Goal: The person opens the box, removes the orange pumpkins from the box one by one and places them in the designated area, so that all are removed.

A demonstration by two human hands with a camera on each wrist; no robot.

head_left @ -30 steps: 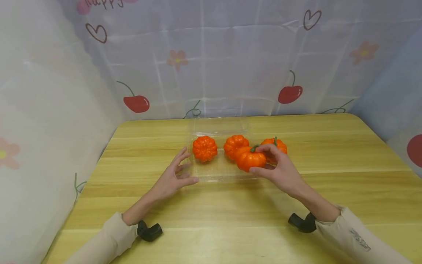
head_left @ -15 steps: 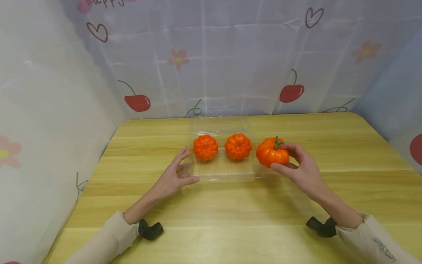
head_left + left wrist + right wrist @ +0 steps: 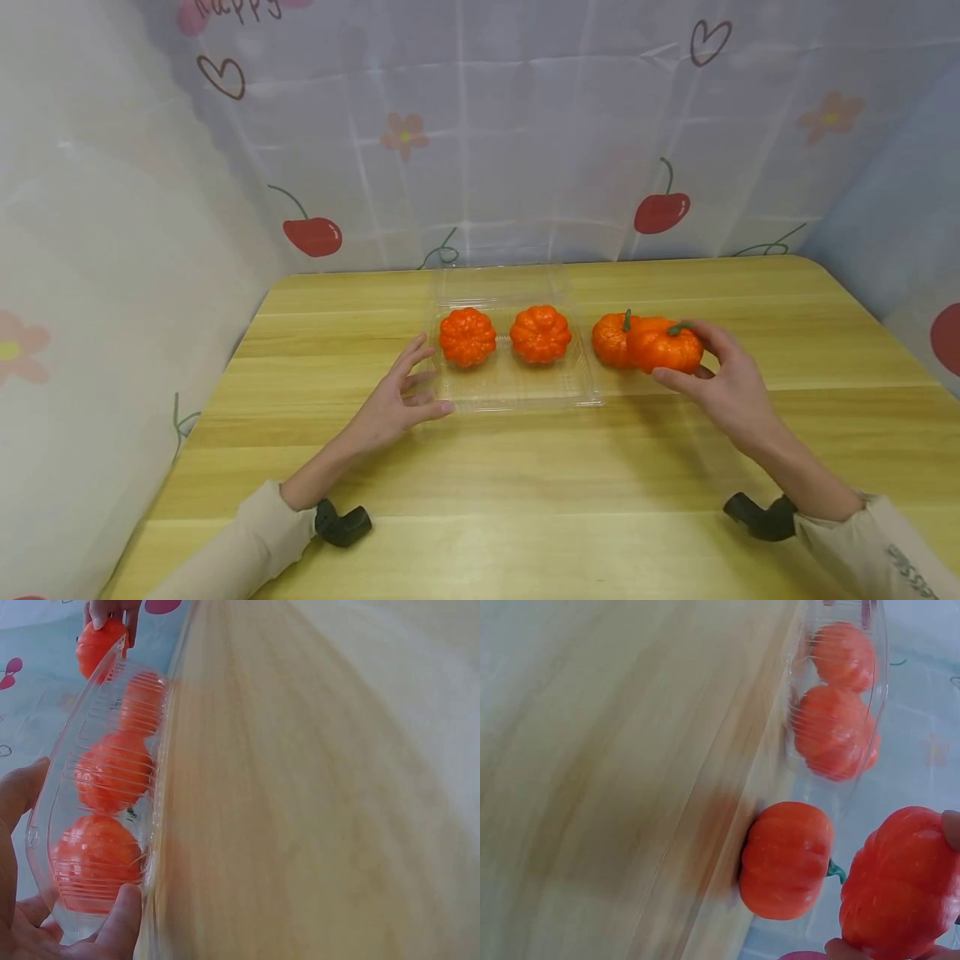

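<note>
My right hand (image 3: 731,387) grips a small orange pumpkin (image 3: 666,346) with a green stem, thumb at the front and fingers behind. The right wrist view shows this pumpkin raised off the table, beside another pumpkin (image 3: 786,860) that stands on the wood. A clear plastic clamshell box (image 3: 510,387) lies with its lid (image 3: 498,283) folded back. Two pumpkins sit in the box, one on the left (image 3: 467,337) and one on the right (image 3: 541,335). Spread along the box's left end, my left hand (image 3: 386,408) touches it with fairly straight fingers and thumb.
The wooden table (image 3: 480,500) meets a printed cloth backdrop (image 3: 510,150) just behind the lid. More cloth hangs at the left and right. A black mount (image 3: 341,523) is strapped at the left wrist, another mount (image 3: 761,517) at the right.
My right hand has carried its pumpkin rightward, from over the box's right part past the pumpkin standing on the table. The left hand and the box have stayed in place.
</note>
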